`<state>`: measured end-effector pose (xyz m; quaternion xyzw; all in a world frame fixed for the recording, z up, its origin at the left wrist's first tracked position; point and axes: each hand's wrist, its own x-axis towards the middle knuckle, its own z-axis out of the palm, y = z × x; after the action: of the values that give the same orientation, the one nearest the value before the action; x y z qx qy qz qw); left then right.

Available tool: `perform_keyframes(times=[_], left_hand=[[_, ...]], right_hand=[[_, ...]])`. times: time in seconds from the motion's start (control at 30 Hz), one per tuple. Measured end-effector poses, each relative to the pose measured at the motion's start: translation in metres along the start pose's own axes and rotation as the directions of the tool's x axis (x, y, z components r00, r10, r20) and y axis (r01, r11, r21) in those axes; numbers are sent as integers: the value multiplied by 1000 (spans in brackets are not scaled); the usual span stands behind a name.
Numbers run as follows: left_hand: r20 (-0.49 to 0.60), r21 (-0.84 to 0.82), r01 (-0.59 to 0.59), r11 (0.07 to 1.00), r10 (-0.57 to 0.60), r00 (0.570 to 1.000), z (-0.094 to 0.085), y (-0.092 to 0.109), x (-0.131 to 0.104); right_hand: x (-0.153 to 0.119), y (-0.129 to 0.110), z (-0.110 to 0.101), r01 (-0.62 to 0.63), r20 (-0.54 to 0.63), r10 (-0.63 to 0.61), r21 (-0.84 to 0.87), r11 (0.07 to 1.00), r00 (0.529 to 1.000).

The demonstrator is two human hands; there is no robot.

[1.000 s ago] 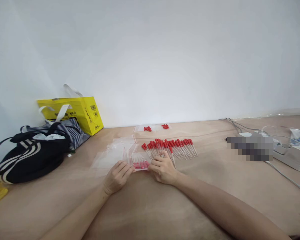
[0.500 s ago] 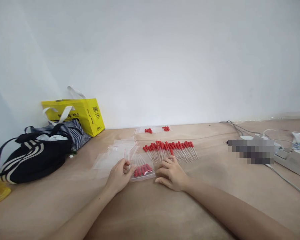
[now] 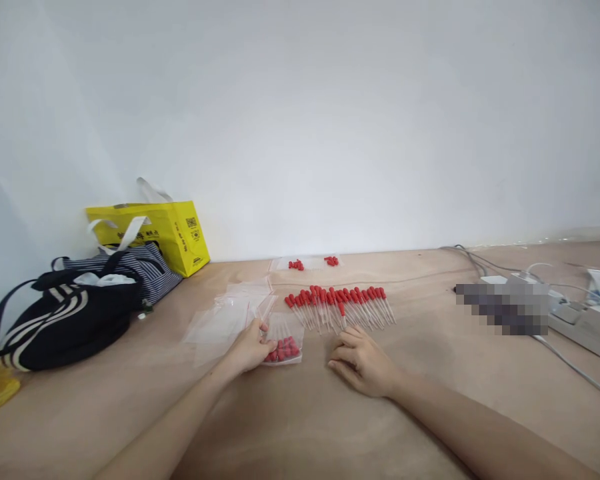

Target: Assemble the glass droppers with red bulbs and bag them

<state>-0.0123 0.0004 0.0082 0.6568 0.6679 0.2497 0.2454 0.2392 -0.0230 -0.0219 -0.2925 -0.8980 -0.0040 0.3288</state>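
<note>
My left hand (image 3: 254,345) is closed on the left edge of a clear plastic bag (image 3: 290,325), which lies on the table with several red-bulbed droppers (image 3: 288,349) inside. Its fingers pinch near the red bulbs. Right of the bag, my right hand (image 3: 356,360) rests on the table with its fingers curled; whether they hold anything is hidden. Just beyond it lies a row of loose droppers (image 3: 363,303), red bulbs pointing away. One dropper (image 3: 343,313) sits slightly nearer than the others, its tip close to my right fingers. Flat clear bags (image 3: 213,327) overlap left of the filled one.
Two filled bags (image 3: 313,264) lie near the wall. At the left stand a yellow bag (image 3: 193,233), a striped bag (image 3: 155,270) and a black bag (image 3: 80,327). A power strip (image 3: 587,333) with cables is at the right, beside a pixelated dark object (image 3: 505,310).
My right hand has moved away from the filled bag, rightward and nearer to me. My left hand has shifted onto the bag's left edge, and the bag has moved slightly left.
</note>
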Motion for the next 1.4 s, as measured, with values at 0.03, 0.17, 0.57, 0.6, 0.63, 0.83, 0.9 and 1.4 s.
perform_keyframes(times=[0.03,0.17,0.57,0.6,0.63,0.83,0.9,1.4], left_hand=[[-5,5,-6,1000,6,1000,0,-1,-1],[-32,18,-34,999,35,999,-3,-4,-10],[-114,-137,-28,990,12,993,-48,2,-11],[-126,-112,-48,993,33,991,-53,3,-12],[-139,-69,-68,995,58,989,-58,5,-13],[-235,248,-93,964,153,960,-80,18,-9],[-359,289,-95,953,200,912,-77,16,4],[-332,173,-134,976,186,925,-23,-23,97]], right_hand=[[0,0,0,3,2,-3,-7,1000,1000],[1,1,0,5,3,-5,-18,1000,1000],[3,3,0,2,18,-1,-28,1000,1000],[3,3,0,-1,22,2,-27,1000,1000],[3,3,0,-2,26,3,-29,1000,1000],[5,3,0,24,39,-22,-44,999,999],[5,4,0,28,42,-26,-40,999,999],[5,4,2,-13,85,8,55,998,996]])
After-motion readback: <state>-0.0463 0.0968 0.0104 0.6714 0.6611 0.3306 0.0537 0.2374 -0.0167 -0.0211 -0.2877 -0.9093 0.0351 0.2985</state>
